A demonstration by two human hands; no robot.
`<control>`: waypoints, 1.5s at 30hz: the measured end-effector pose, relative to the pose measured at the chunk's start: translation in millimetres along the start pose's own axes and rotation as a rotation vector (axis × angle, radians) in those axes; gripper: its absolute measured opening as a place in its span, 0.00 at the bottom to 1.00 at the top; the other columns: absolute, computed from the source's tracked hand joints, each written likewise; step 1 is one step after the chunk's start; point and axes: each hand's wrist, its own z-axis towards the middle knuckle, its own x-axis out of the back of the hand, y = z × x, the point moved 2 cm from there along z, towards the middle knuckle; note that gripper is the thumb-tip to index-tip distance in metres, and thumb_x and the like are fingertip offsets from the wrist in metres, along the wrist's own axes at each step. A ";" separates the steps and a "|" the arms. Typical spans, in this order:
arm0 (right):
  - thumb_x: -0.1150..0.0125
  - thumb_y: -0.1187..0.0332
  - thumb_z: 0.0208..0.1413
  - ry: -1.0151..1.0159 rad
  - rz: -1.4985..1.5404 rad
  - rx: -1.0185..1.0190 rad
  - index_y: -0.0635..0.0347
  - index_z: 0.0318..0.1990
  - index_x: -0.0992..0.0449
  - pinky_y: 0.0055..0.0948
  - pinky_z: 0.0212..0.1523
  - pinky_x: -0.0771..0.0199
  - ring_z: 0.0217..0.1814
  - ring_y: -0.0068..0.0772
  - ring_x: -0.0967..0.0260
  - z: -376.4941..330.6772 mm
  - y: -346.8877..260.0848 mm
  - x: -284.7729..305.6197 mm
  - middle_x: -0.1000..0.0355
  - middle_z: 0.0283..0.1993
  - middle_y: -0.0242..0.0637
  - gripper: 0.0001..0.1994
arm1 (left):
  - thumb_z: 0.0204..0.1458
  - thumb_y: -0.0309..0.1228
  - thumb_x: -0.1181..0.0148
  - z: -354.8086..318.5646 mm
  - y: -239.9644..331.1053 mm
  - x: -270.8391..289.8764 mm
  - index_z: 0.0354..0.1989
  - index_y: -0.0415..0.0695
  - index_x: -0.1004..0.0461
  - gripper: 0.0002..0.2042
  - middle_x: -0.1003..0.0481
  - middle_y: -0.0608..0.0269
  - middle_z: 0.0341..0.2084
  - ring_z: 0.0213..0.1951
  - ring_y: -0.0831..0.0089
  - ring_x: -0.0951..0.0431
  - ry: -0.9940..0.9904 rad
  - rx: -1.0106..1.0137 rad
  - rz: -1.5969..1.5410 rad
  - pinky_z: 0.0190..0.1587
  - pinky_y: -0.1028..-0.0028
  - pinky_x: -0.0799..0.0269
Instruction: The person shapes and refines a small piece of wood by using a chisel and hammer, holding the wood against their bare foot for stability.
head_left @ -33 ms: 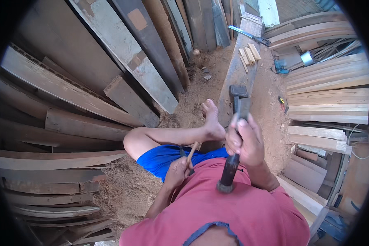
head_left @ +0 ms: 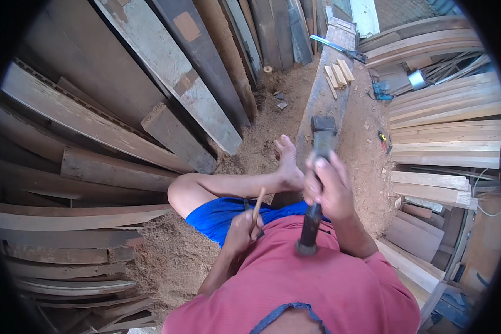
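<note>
Plank tabletop (head_left: 317, 104) stretches ahead, bearing saw (head_left: 333, 43) across far part, unused. Chisel-like tool (head_left: 312, 224), blurred, sits in right hand (head_left: 333, 186), grip closed round it, blade pointing toward dark block (head_left: 320, 123). Short pale wood pieces (head_left: 338, 74) lie grouped on tabletop, apparently cut already. Slim wooden stick (head_left: 259, 201) juts from left hand (head_left: 241, 228), grip closed; anything else held unclear. Tool and stick apart, no cutting visible; amount left impossible to tell

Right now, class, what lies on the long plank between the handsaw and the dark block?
Small pale wood pieces lie on the plank between the handsaw and the dark block, seen in the head view.
</note>
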 end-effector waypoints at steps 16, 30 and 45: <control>0.50 0.64 0.65 -0.052 -0.127 -0.156 0.61 0.50 0.31 0.18 0.21 0.37 0.20 0.14 0.39 33.6 70.3 15.9 0.31 0.27 0.30 0.13 | 0.67 0.45 0.62 64.5 28.8 -18.0 0.38 0.44 0.34 0.18 0.38 0.68 0.12 0.12 0.79 0.42 -0.154 -0.040 -0.533 0.16 0.79 0.46; 0.58 0.61 0.68 -0.193 0.150 -0.400 0.57 0.44 0.35 0.23 0.18 0.36 0.16 0.15 0.46 -3.8 78.8 -51.1 0.41 0.24 0.26 0.10 | 0.67 0.41 0.62 66.7 58.0 14.5 0.34 0.40 0.30 0.18 0.33 0.71 0.22 0.27 0.81 0.34 0.212 -0.367 0.260 0.31 0.78 0.36; 0.55 0.62 0.66 0.068 0.179 -0.281 0.56 0.43 0.36 0.23 0.18 0.38 0.17 0.17 0.47 1.2 41.5 -11.8 0.41 0.23 0.26 0.09 | 0.68 0.45 0.64 37.2 19.6 31.3 0.34 0.41 0.29 0.22 0.35 0.70 0.13 0.15 0.82 0.38 0.123 -0.137 0.016 0.16 0.80 0.46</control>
